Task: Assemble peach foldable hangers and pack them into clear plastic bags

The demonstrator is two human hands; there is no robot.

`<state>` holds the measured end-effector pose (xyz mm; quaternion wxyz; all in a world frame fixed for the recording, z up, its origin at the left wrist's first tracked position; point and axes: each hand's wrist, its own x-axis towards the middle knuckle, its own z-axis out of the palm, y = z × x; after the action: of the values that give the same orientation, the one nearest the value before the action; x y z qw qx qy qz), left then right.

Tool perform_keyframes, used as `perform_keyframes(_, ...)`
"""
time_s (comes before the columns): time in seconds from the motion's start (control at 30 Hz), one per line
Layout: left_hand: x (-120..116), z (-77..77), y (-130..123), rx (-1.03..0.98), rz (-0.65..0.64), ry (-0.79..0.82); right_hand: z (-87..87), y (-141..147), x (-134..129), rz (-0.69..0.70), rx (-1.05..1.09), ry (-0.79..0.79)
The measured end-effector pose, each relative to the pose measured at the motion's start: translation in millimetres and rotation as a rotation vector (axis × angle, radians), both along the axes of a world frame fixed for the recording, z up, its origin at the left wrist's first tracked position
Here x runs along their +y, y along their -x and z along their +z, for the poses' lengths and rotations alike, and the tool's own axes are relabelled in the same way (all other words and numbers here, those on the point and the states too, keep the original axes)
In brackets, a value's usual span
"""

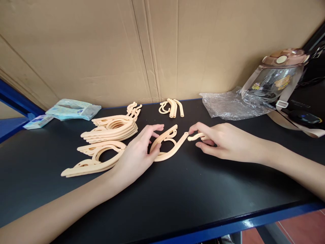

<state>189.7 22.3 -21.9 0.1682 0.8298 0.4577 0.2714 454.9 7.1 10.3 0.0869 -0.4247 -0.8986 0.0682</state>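
A beige plastic folding hanger [171, 153] lies on the black table in front of me, its two arms spread into a V. My left hand [137, 149] is at its left end, with the thumb on the lower arm and the fingers curved around the far side. Between the fingers of my right hand [215, 140] is a small curved beige hanger hook [195, 137], close to the tip of the hanger's right arm. My right index fingertip is by that tip; whether they touch I cannot tell.
Stacked hangers [111, 130] and more hangers [93, 168] lie at left, with loose hooks [134, 110] behind them. Other beige parts [173, 108] sit at the back. A tissue pack [72, 110], clear plastic bag [233, 105] and strapped water bottle [274, 79] stand around the edges.
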Motion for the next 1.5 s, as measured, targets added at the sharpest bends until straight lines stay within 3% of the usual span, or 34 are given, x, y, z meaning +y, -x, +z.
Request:
perform_keyframes(0.33,-0.3,4.1,1.8,0.199,-0.166,-0.126,-6.6,3.8,-0.6,0.078,-0.069,0.012)
perform_keyframes(0.53,-2.0,5.6,-2.5,0.236,-0.129,-0.177,-6.8,6.6,-1.7,0.047,-0.087,0.022)
perform_keyframes(0.83,-3.6,4.2,-3.6,0.287,-0.131,-0.188,-12.7,11.9,-0.1,0.028,-0.158,-0.116)
perform_keyframes(1.0,-4.8,7.4,-5.9,0.353,-0.100,-0.218,-5.5,10.3,-5.6,0.091,-0.073,-0.005)
perform_keyframes(1.13,-7.6,9.2,-7.5,0.390,-0.244,-0.350,0.5,12.9,-14.5,0.146,0.003,0.128)
perform_keyframes(1.27,-13.4,10.0,-9.9,0.444,-0.364,-0.414,6.0,9.4,-12.3,0.150,0.164,0.137)
perform_keyframes(1.37,-16.4,9.8,-11.3,0.406,-0.392,-0.389,7.0,2.9,-4.2,0.110,0.219,0.080)
perform_keyframes(1.5,-16.6,8.5,-9.6,0.260,-0.410,-0.232,1.6,-0.5,3.8,0.103,0.114,0.056)
